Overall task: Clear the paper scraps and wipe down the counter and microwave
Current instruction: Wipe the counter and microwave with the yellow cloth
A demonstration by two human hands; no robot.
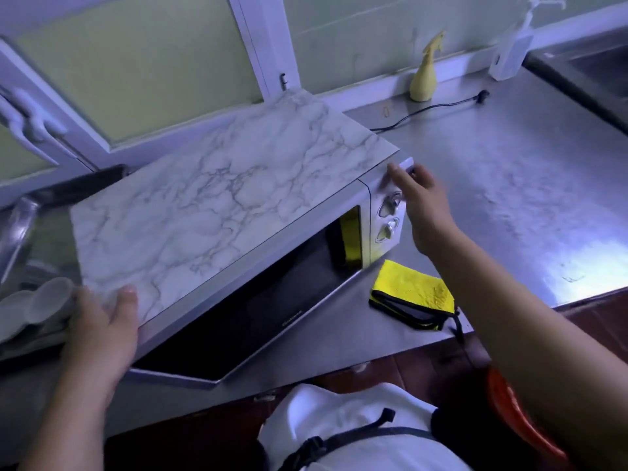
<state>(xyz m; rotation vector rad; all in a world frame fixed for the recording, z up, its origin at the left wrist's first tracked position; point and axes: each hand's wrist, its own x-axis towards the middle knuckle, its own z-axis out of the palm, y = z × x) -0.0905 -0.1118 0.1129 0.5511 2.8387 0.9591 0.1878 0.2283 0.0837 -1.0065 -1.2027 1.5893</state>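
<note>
While the left hand (pixel 102 321) grips the microwave (pixel 221 198) by its near-left corner and the right hand (pixel 421 202) clasps its far-right edge, the yellow cloth (pixel 414 294) lies unheld on the counter (pixel 509 164), no scraps visible, wiping apparently pending.

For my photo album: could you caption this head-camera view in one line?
Left hand and right hand hold the microwave on the counter, yellow cloth beside it.

You can find only one text: a small pale brand word (pixel 292 322) on the microwave (pixel 204 198), on its lower door frame, too blurred to read surely.
</note>
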